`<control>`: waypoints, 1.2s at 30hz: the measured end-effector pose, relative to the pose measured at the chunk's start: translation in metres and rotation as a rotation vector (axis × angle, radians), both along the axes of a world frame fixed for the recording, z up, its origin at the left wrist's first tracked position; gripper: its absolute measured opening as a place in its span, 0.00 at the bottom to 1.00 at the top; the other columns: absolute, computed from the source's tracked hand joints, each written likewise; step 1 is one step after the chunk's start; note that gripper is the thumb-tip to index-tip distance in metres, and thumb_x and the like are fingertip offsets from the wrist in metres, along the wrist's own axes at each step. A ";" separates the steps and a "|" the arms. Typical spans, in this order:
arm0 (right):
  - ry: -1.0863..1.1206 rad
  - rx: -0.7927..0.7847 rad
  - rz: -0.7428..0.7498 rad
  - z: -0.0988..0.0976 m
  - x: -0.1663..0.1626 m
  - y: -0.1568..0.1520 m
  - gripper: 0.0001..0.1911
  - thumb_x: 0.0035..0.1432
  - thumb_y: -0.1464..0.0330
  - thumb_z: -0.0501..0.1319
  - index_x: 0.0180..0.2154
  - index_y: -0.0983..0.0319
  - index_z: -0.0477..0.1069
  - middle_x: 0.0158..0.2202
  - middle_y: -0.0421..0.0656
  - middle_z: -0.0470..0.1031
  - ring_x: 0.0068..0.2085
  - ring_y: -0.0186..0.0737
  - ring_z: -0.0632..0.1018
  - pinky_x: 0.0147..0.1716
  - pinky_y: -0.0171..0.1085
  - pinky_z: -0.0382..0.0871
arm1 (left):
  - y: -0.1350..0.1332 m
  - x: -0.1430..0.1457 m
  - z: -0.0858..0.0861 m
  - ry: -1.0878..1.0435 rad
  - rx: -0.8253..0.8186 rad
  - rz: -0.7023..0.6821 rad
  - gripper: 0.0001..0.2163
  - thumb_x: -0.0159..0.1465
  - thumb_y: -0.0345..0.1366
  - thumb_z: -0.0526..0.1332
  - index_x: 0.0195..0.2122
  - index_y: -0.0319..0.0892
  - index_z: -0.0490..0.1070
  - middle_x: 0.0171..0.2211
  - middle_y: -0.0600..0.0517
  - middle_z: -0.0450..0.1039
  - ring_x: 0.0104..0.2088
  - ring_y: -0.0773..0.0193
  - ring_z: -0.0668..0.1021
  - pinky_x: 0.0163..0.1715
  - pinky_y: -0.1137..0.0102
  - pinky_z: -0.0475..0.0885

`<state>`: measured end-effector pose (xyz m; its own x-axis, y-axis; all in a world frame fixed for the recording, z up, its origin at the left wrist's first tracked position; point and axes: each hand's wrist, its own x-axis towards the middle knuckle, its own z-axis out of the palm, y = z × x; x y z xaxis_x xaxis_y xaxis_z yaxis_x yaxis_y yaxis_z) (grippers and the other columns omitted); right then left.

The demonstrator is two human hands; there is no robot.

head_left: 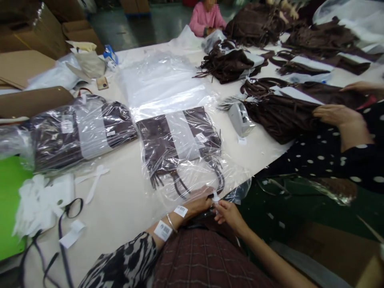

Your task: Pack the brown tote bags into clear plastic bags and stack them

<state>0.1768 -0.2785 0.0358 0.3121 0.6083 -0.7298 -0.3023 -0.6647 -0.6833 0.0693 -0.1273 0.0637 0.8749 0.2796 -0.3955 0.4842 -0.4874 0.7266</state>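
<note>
A dark brown handbag (156, 136) with fringes lies flat in a clear plastic bag (189, 176), a pale paper band (183, 134) around its middle. Its handles point toward me. At the bag's near edge my left hand (205, 203) is closed, film over part of it; what its fingers grip is hidden. Barcode stickers (163, 230) cling to that forearm. Close beside it, my right hand (229, 216) pinches a small whitish piece (216, 198), too blurred to name exactly.
Wrapped handbags (60, 140) lie to the left, near white tags (45, 200) and dark straps (61, 236). Clear plastic sheets (165, 80) spread behind. A tape dispenser (240, 118) stands right. A co-worker's hand (339, 116) touches brown bags (282, 108); a person in pink (207, 20) sits opposite.
</note>
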 end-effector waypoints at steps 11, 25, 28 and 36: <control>-0.002 0.052 0.088 -0.004 -0.004 0.012 0.18 0.47 0.52 0.63 0.29 0.61 0.72 0.24 0.41 0.78 0.23 0.40 0.78 0.24 0.39 0.75 | 0.001 0.008 0.015 0.066 -0.043 0.029 0.11 0.60 0.42 0.58 0.37 0.42 0.76 0.33 0.51 0.77 0.32 0.62 0.76 0.31 0.71 0.68; -0.499 0.309 0.319 -0.005 0.024 0.085 0.08 0.50 0.60 0.61 0.30 0.56 0.76 0.34 0.44 0.81 0.43 0.47 0.80 0.48 0.45 0.73 | 0.001 -0.031 0.006 -0.261 0.051 0.020 0.21 0.69 0.40 0.55 0.63 0.51 0.61 0.61 0.50 0.68 0.60 0.59 0.71 0.61 0.64 0.65; -0.599 0.197 0.216 -0.005 0.044 0.064 0.13 0.55 0.57 0.56 0.30 0.57 0.75 0.33 0.45 0.81 0.41 0.48 0.80 0.43 0.43 0.74 | -0.003 -0.034 -0.001 -0.226 0.123 -0.031 0.26 0.69 0.43 0.56 0.67 0.51 0.54 0.64 0.47 0.64 0.62 0.56 0.69 0.61 0.61 0.66; -0.845 -0.188 -0.310 0.007 0.100 -0.033 0.25 0.49 0.45 0.60 0.36 0.60 0.71 0.31 0.46 0.77 0.30 0.48 0.78 0.33 0.43 0.72 | -0.011 -0.084 -0.042 -0.179 0.557 0.113 0.26 0.69 0.44 0.56 0.67 0.47 0.55 0.67 0.44 0.58 0.67 0.52 0.61 0.65 0.51 0.58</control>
